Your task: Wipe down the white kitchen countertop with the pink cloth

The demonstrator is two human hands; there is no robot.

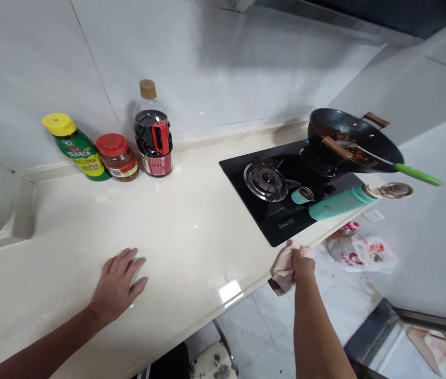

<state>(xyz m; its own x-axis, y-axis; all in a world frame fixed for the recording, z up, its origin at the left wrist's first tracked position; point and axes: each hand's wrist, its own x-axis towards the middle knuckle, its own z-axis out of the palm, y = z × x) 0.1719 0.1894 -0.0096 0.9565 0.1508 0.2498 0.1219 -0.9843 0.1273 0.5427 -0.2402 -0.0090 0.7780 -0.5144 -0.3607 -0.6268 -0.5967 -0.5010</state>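
My left hand (119,287) rests on the cream countertop (183,221), its fingers spread and nothing in them. At the counter's front edge, just below the black gas hob (272,216), my right hand (304,266) is closed around a pale pink cloth (285,266). Part of the cloth hangs down over the edge. A teal thermos (337,204) lies on its side across the hob's front right corner, its far end open-mouthed beside a brownish lid (396,190). The small teal cup (302,195) sits near the front burner (267,180).
Against the wall stand a green squeeze bottle (82,152), a red-lidded jar (118,158) and a dark sauce bottle (154,131). A black wok (380,145) with food and a green-handled utensil (418,173) sits on the rear burner. Plastic bags (365,252) lie below, on the right.
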